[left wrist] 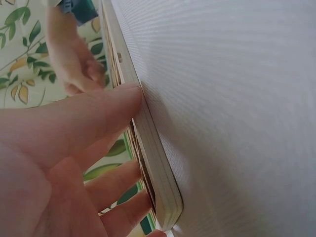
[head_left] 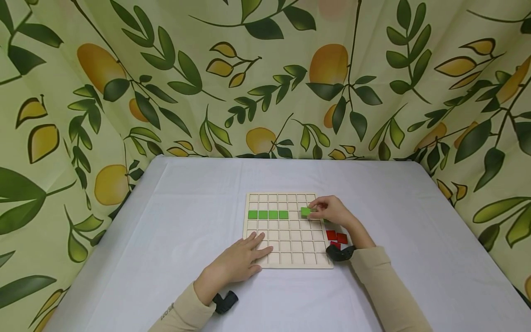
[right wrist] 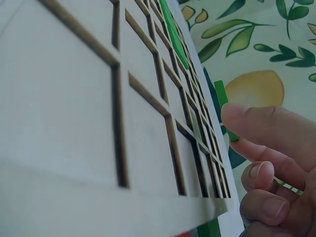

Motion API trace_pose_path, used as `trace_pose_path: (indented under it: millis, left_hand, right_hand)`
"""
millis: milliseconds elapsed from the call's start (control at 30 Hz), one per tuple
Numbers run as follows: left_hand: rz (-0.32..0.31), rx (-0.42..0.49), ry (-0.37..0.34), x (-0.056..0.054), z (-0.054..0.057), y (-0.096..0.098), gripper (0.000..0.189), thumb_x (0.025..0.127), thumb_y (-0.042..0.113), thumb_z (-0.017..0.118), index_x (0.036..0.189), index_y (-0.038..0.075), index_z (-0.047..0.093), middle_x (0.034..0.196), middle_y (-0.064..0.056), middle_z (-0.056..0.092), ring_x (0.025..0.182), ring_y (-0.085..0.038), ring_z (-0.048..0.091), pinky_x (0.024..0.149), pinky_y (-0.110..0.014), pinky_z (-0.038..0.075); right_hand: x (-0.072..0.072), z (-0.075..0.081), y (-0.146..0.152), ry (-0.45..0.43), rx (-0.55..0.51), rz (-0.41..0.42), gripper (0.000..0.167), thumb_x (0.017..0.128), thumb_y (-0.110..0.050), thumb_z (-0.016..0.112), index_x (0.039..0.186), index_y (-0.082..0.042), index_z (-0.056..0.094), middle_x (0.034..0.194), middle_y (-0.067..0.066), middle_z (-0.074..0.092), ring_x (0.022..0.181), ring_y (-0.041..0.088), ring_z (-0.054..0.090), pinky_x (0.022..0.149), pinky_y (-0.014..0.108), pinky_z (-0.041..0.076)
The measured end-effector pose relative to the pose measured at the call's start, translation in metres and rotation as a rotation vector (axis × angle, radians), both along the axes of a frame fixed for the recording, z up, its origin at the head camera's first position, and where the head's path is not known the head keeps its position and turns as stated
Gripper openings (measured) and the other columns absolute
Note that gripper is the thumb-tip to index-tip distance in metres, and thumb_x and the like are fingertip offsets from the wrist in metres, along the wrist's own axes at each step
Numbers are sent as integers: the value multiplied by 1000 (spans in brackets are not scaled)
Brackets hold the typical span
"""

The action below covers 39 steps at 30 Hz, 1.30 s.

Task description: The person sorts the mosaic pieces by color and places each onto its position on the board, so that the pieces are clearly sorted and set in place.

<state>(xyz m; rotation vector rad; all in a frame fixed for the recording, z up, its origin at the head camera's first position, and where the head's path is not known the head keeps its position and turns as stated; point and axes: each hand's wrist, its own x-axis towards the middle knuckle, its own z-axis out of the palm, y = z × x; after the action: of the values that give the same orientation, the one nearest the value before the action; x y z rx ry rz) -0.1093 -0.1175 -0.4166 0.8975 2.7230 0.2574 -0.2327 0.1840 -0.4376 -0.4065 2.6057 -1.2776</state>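
Observation:
My right hand (head_left: 333,211) pinches a green square tile (head_left: 305,212) between thumb and fingers, over the right part of a wooden grid board (head_left: 284,261). In the right wrist view the tile (right wrist: 220,94) shows edge-on, raised above the board. A row of several green tiles (head_left: 268,215) fills cells at the left of one upper row. My left hand (head_left: 237,258) lies with fingers spread on the board's lower left corner. In the left wrist view its thumb (left wrist: 111,106) rests against the board's edge (left wrist: 157,170).
Several red tiles (head_left: 336,237) lie on the white cloth beside the board's right edge, close to the right wrist. A green tile (head_left: 327,220) peeks out under the right hand. A patterned curtain (head_left: 265,92) hangs behind the table (head_left: 199,193).

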Motion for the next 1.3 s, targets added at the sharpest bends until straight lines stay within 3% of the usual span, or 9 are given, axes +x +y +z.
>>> trace_pose_path:
  millis: [700, 1300]
  left_hand:
    - [4, -32, -2, -1, 1, 1, 49, 95, 31, 57, 143, 26, 48, 158, -10, 34, 147, -31, 32, 116, -50, 38]
    - [1, -31, -1, -2, 0, 0, 49, 95, 31, 58, 143, 26, 48, 158, -10, 34, 147, -31, 33, 116, -50, 38]
  right_hand:
    - [-2, -1, -15, 30, -20, 54, 28, 79, -11, 78, 99, 5, 70, 63, -3, 46, 61, 6, 41, 55, 19, 35]
    - [-2, -1, -26, 17, -4, 40, 25, 78, -10, 78, 98, 4, 70, 63, -4, 50, 60, 8, 43, 56, 19, 37]
